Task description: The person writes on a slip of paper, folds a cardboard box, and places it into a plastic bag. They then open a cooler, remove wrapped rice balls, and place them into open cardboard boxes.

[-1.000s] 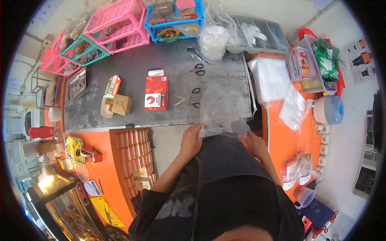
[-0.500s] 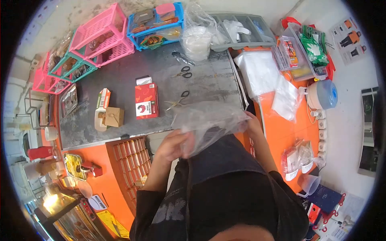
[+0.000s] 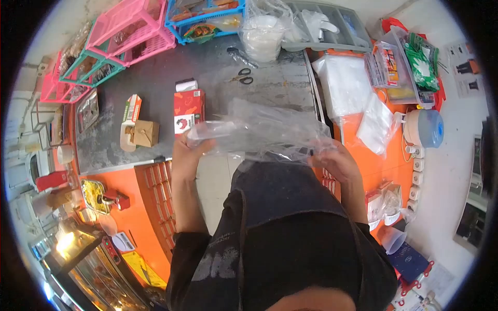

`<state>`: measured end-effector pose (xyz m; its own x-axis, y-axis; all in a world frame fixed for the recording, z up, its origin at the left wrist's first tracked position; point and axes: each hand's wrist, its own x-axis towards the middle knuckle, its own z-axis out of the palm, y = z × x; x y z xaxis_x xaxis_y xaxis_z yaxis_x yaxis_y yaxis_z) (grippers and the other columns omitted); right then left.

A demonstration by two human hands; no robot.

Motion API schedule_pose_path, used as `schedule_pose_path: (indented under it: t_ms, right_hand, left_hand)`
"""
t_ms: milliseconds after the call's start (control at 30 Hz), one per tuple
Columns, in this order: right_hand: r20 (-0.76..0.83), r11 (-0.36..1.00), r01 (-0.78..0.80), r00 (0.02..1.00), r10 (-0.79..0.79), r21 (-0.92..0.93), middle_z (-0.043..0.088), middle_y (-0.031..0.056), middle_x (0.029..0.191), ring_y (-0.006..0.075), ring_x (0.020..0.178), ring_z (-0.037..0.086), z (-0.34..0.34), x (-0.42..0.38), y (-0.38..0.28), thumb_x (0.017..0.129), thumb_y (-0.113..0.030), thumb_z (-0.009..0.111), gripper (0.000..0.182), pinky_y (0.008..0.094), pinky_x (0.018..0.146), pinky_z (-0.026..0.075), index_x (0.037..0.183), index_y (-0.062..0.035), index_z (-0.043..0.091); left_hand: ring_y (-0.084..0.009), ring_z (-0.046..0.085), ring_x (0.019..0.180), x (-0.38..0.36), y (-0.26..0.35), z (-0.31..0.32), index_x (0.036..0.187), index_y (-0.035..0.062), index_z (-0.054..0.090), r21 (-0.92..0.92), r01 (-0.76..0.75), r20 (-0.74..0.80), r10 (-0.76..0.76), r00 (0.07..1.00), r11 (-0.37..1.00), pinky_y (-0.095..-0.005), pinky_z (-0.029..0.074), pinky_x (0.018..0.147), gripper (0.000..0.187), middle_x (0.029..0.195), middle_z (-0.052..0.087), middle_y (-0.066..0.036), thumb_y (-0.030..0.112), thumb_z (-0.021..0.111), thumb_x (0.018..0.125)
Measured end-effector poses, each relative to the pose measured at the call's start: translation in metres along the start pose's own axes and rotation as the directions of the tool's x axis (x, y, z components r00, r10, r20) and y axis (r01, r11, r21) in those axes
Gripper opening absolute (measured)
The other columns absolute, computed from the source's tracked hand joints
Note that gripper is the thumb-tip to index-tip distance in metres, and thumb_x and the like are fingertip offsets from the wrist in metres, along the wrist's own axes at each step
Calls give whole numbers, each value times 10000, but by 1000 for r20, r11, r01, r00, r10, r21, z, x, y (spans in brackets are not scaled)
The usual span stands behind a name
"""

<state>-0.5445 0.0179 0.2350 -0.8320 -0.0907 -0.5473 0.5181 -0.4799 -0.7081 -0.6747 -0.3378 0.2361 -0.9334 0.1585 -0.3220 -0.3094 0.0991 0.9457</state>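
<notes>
A clear plastic bag [image 3: 264,127] is stretched wide in front of my body, at the near edge of the dark table. My left hand [image 3: 188,155] grips its left end, fingers partly behind the film. At the opposite end my right hand [image 3: 334,159] is closed on the bag's gathered edge. Just beyond my left hand stands a red printed box [image 3: 189,106], with a small white and black item [image 3: 187,85] behind it. Black-handled scissors [image 3: 244,77] lie farther back on the table. The bag covers the spot where a second pair lay.
An open food carton [image 3: 129,122] and a brown box [image 3: 147,133] stand left on the table [image 3: 218,65]. Pink baskets [image 3: 122,36] and a blue rack [image 3: 205,26] line the back. Stacked plastic bags [image 3: 342,85] lie on the orange counter [image 3: 389,166] at right.
My hands have moved apart, and the plastic bag is now spread wider between them. My left hand went left and up toward the red box. The camera view has shifted slightly.
</notes>
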Motion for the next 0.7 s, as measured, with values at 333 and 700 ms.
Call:
schedule_pose_path:
  t_ms: [333, 700]
  right_hand:
    - [-430, 946, 297, 843, -324, -130, 619, 41, 883, 126, 816, 577, -48, 74, -8, 836, -137, 681, 226, 270, 716, 460, 1000, 9, 622]
    - [127, 829, -49, 992, -27, 557, 616, 115, 950, 173, 929, 608, -80, 46, -52, 823, -133, 543, 557, 299, 776, 512, 1338, -4, 376]
  left_hand:
    - [-175, 636, 719, 18, 19, 62, 1342, -20, 389, -732, 230, 320, 25, 947, 641, -297, 547, 632, 542, 993, 626, -111, -9, 554, 826]
    - [-181, 598, 957, 44, -3, 57, 1477, 7, 265, -598, 59, 93, -3, 996, 800, -345, 506, 799, 887, 1157, 596, -139, 185, 721, 738]
